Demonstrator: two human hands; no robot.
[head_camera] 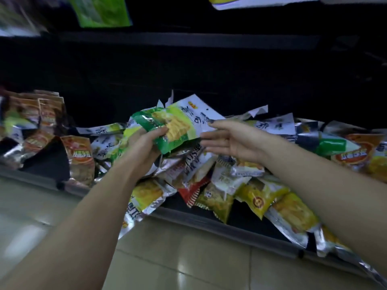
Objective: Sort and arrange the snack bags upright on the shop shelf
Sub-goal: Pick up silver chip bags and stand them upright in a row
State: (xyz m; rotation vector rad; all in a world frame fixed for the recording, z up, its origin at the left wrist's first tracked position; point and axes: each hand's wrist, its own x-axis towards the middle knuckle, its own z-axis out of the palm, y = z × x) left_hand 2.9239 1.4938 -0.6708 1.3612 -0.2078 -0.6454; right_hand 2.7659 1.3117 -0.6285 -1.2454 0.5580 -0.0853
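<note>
Here, the left hand [146,143] is gripping a glossy green-and-white plastic snack bag printed with yellow ridged crisps [176,126], thumb curling over its lower green edge, and holding it tilted above the heap. The right hand [232,141] is hovering just right of that bag, fingers straight and spread, palm turned toward it, holding nothing; whether its dark-nailed fingertip is touching the bag's white end, I cannot tell. Below the held bag, a jumbled pile of foil snack bags in yellow, red, white and silver [209,181] is lying flat and crosswise on the dark shop shelf [230,225], some spilling over its front lip. Far left of the held bag, a row of orange-brown foil bags [44,109] is standing upright. Beneath the shelf lip, pale glossy floor tiles [178,264] are showing.
</note>
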